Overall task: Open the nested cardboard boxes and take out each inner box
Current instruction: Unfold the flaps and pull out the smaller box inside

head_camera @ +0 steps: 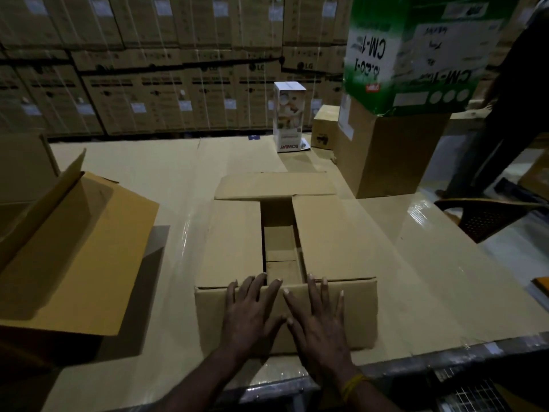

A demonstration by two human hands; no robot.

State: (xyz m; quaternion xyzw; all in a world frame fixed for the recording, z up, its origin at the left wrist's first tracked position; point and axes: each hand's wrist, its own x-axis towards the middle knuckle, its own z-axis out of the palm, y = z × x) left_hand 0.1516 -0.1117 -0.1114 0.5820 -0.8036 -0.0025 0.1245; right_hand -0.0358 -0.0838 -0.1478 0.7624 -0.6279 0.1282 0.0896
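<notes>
Both hands, left (248,315) and right (319,321), flat, fingers spread, gripping nothing, pressed on near flap (285,316). Inner box (282,251) straight ahead, beyond fingertips, down the gap.

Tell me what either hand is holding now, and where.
Nothing is gripped. The left hand and right hand lie flat, fingers straight, on the near flap of the cardboard box.

Both hands lie flat on the box's (285,248) near flap — left hand (252,313) beside right hand (319,322), fingers (312,289) straight. Beyond the fingertips, a gap between flaps shows the inside.
</notes>
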